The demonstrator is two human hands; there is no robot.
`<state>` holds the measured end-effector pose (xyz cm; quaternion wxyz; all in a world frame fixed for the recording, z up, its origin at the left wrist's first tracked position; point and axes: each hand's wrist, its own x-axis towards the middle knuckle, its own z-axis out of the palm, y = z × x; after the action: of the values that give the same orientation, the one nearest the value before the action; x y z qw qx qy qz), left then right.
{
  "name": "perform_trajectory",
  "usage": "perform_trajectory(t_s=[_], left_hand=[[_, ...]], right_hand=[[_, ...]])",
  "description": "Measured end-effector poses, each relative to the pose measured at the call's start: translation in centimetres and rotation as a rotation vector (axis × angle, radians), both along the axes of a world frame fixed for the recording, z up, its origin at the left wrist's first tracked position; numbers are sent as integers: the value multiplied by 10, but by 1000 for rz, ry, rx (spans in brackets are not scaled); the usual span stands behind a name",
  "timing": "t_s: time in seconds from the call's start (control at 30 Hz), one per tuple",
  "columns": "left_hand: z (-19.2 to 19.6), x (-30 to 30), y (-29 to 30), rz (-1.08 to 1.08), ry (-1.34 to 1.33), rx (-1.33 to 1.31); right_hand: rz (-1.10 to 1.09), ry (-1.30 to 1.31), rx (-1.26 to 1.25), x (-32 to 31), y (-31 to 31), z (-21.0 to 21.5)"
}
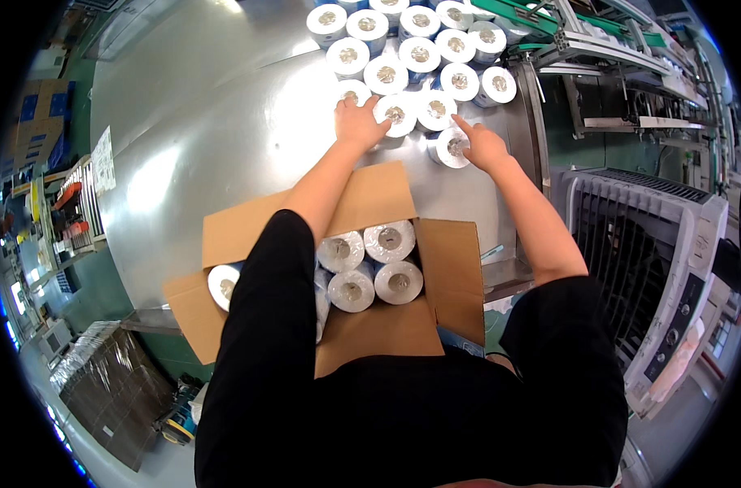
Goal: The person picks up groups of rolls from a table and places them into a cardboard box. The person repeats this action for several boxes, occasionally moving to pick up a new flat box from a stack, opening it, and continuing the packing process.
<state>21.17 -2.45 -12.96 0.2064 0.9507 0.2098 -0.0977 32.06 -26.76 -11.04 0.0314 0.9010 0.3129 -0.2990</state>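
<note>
Gathering rolls (400, 115) seemed the step in hand: at the head view's upper middle, the left hand (358, 124) and right hand (483, 148) touched them, fingers spread, no firm grip visible. The next move seemingly called for closing fingers. At least sixteen stood there; at least five lay in one box (456, 276), lower middle.

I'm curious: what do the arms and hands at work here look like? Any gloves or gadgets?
These are a person's arms, with a plain black left sleeve and right sleeve. The forearms are bare. The left hand and right hand have no gloves; no cables or wristwatch show.
</note>
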Motion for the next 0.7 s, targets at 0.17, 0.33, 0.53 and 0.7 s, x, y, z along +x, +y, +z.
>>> perform_trajectory(t_s=[0.17,0.33,0.53,0.7], left_hand=[[-32,25,-17,79,131,224],[-17,41,-1,119,282,123],[41,7,64,335,185,-425],[183,-96,124,351,-419,-1037]], right_hand=[[162,236,136,35,0,-46],[48,211,202,9,19,-57],[-225,241,444,-49,-11,-47],[-531,71,756,-39,-41,60]])
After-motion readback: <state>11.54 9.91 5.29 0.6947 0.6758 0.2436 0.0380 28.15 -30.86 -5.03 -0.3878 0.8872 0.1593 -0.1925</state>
